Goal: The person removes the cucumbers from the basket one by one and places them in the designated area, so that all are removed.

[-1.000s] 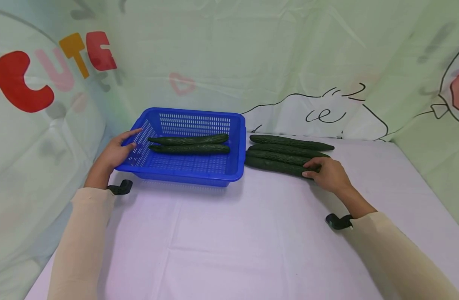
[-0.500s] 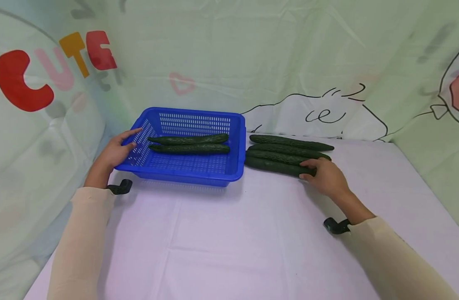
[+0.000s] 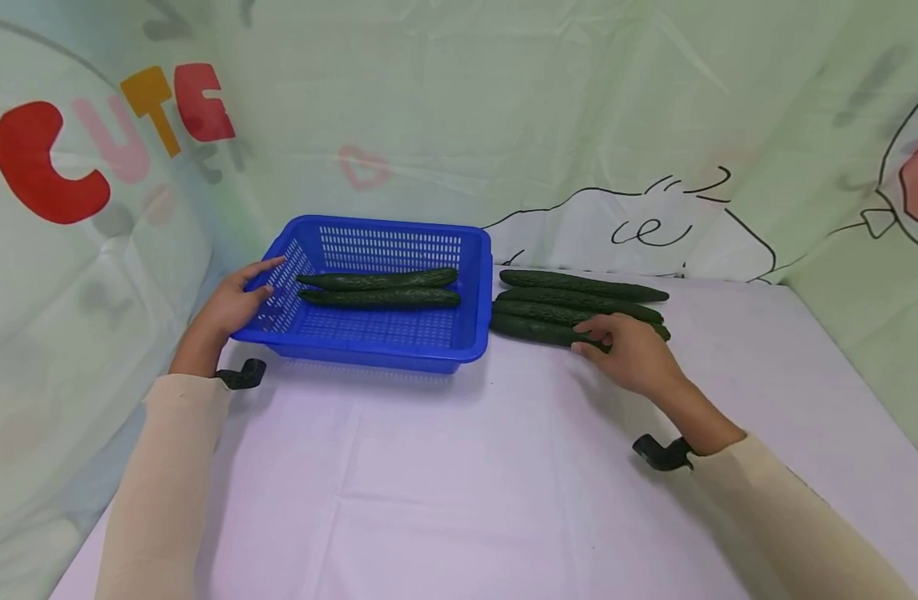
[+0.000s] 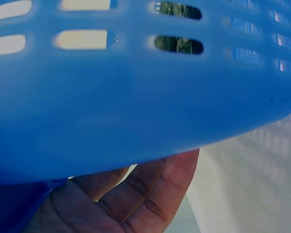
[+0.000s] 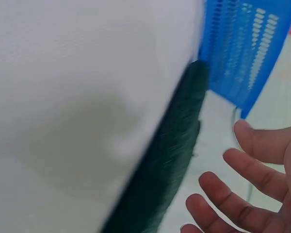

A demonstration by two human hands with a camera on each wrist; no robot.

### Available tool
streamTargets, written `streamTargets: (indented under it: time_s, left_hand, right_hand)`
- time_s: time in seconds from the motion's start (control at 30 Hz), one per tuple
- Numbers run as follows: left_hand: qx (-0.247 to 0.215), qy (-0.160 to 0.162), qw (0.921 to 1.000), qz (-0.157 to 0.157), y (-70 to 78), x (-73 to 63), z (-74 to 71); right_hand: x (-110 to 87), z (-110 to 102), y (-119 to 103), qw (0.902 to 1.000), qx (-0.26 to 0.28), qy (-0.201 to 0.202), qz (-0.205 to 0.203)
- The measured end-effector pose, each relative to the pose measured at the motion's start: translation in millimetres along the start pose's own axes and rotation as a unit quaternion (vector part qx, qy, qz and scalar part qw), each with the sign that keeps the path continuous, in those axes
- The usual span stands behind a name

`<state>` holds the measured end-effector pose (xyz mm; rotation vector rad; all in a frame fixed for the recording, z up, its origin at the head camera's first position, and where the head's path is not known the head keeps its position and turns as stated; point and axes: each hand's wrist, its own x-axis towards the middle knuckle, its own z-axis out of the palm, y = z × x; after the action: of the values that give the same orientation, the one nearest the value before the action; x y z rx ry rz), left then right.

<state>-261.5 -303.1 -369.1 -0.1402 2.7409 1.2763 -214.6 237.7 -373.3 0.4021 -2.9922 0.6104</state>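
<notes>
Two dark green cucumbers [image 3: 379, 298] lie side by side in a blue plastic basket [image 3: 376, 350]. My left hand [image 3: 233, 307] holds the basket's left rim; in the left wrist view its fingers [image 4: 157, 194] bend at the edge of the blue wall [image 4: 111, 111]. To the right of the basket, several more cucumbers lie in a row on the table. Over the nearest one [image 3: 529, 330] is my right hand [image 3: 634, 354], covering part of it. The right wrist view shows that hand's fingers [image 5: 223, 191] spread, apart from the cucumber [image 5: 167, 155] and holding nothing.
A white cloth [image 3: 443, 467] covers the table. Behind it hangs a pale green printed curtain [image 3: 443, 108], close to the basket's back. The farthest cucumber [image 3: 582, 285] lies near the table's back edge.
My right hand has slid left along the nearest cucumbers, uncovering their right ends. The left hand, the basket and the cucumbers in it stay in place.
</notes>
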Motion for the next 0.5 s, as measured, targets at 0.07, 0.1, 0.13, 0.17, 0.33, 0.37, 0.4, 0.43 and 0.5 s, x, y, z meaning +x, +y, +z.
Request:
streamTargets:
  time_s: [0.07,0.1,0.13,0.17,0.33,0.37,0.4,0.43,0.5]
  left_hand:
    - [0.0,0.002,1.0,0.002,0.9,-0.5,-0.2]
    - [0.0,0.002,1.0,0.003,1.1,-0.9,-0.4]
    - [-0.002,0.002,1.0,0.004,1.3,-1.0,-0.3]
    - [-0.002,0.002,1.0,0.005,1.4,-1.2,-0.2]
    - [-0.001,0.0,1.0,0.006,0.6,-0.4,0.9]
    - [0.0,-0.001,1.0,0.006,-0.1,-0.4,0.7]
    - [0.001,-0.001,1.0,0.005,-0.5,-0.1,0.7]
    - [0.002,-0.003,1.0,0.004,-1.1,-0.2,0.3]
    - [0.002,-0.003,1.0,0.003,-1.0,-0.7,-0.1]
  right_hand:
    - [2.3,-3.9,-12.3,0.9999,0.003,0.0,-0.01]
    - [3.8,-6.1,-19.1,0.9999,0.005,0.0,-0.015]
    - [5.6,-8.2,-25.8,0.9998,0.007,0.0,-0.019]
    - [7.7,-10.3,-32.6,0.9997,0.01,-0.001,-0.023]
    - [18.9,-16.9,-62.9,0.9987,0.018,-0.001,-0.048]
    - [21.3,-17.5,-68.4,0.9984,0.018,-0.003,-0.054]
    - [23.9,-18.0,-73.4,0.9981,0.018,-0.004,-0.059]
    - [26.5,-18.4,-77.9,0.9978,0.019,-0.005,-0.063]
    - [32.1,-19.3,-86.5,0.9971,0.018,-0.008,-0.074]
